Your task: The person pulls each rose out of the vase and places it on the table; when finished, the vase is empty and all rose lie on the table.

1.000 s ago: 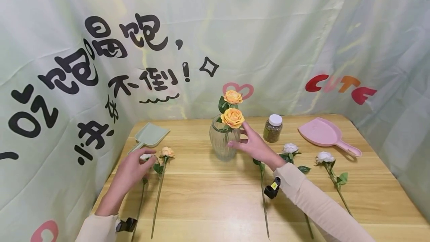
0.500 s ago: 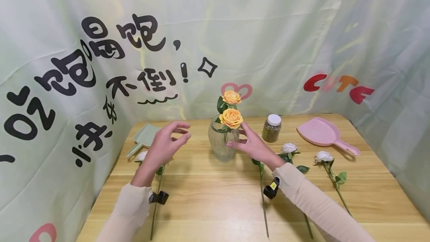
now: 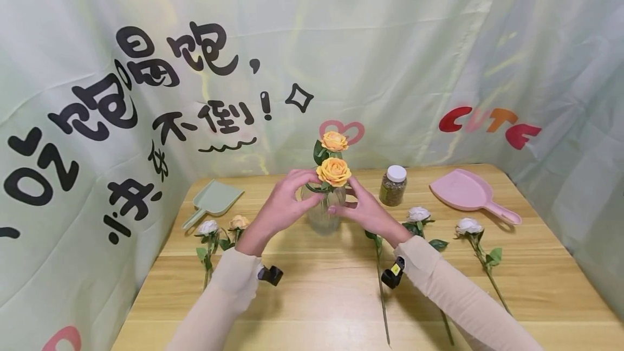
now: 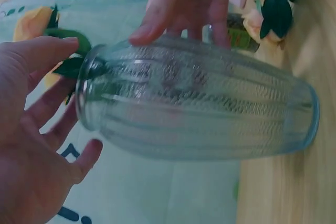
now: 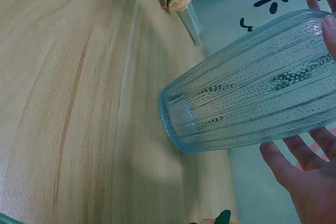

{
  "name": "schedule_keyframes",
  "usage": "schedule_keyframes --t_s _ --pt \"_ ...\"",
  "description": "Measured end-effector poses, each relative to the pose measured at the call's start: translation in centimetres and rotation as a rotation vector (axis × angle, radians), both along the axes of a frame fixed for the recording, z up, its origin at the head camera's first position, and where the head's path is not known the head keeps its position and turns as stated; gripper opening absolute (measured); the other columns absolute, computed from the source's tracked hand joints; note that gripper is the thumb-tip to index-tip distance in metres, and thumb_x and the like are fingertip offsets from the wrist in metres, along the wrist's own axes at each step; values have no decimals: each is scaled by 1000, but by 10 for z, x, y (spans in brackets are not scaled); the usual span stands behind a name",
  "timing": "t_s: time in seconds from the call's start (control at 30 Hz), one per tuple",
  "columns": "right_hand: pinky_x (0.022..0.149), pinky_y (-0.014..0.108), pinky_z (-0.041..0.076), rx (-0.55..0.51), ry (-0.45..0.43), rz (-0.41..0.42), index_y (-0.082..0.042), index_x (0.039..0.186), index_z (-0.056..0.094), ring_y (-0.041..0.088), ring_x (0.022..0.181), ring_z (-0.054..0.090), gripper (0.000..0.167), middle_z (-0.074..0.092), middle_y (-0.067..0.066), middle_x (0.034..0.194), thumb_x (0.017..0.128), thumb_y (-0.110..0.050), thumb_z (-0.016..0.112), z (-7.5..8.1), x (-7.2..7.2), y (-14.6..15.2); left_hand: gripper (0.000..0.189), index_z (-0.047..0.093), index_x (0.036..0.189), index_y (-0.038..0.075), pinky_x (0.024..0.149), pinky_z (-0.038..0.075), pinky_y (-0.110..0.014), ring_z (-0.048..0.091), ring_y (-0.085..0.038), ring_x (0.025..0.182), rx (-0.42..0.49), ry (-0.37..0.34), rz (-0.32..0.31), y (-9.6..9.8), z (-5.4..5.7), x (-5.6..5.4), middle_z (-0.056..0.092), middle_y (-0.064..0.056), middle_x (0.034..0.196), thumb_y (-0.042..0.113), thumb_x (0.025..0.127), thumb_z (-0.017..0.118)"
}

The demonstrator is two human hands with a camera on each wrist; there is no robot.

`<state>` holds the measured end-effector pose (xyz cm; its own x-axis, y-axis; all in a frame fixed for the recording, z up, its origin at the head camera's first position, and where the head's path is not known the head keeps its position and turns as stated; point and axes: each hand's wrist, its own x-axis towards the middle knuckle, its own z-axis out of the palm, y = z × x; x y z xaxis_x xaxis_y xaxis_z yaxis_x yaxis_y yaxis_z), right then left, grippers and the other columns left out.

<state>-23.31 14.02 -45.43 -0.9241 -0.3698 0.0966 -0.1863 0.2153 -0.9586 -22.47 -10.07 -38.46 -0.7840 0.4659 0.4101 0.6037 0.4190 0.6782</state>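
A ribbed clear glass vase (image 3: 323, 215) stands upright on the table, with two yellow-orange roses (image 3: 333, 171) rising from its mouth. My right hand (image 3: 368, 207) holds the vase's side, thumb in front and fingers round the back; the right wrist view shows those fingers (image 5: 275, 162) along the glass. At the rim, my left hand (image 3: 287, 202) reaches round the mouth with spread, bent fingers. In the left wrist view its upper fingertip overlaps a green leaf (image 4: 71, 40), and its thumb stands apart from the glass.
White and orange roses (image 3: 207, 227) lie left on the wooden table (image 3: 322, 297); more stems with white roses (image 3: 469, 226) lie right. A green dustpan (image 3: 216, 197) and pink dustpan (image 3: 460, 189) stand at the sides, a white-capped jar (image 3: 392, 186) behind. Fabric hangs around.
My left hand has moved right from above the left roses to the vase's rim. The right hand stays on the vase.
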Motion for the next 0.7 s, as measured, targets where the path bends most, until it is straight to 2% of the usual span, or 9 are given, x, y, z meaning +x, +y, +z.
schedule_keyframes --t_s 0.23,0.4,0.53,0.7 --pt "122 60 49 -11 52 4 -21 172 28 44 155 45 93 38 14 173 98 -18 84 -2 -1 1 18 79 116 6 121 50 -57 58 -31 139 10 41 -12 17 -6 -3 72 -13 142 12 98 81" --pt "122 59 50 -12 42 13 -24 172 28 44 154 45 92 38 13 172 99 -20 83 -2 -1 0 11 79 110 5 120 51 -55 62 -32 135 28 93 20 18 -10 -3 75 -13 137 10 100 79" --pt "121 57 52 -3 27 11 -25 171 29 44 155 43 89 37 12 171 100 -23 82 -2 -2 0 6 76 107 5 114 56 -53 66 -30 129 97 126 57 17 -7 -2 78 -11 130 9 102 76" --pt "121 56 52 9 16 2 -27 171 30 41 156 43 88 38 9 170 100 -24 82 -3 -3 0 6 75 108 5 109 59 -52 68 -29 122 226 119 94 16 1 0 78 -11 123 7 102 76"
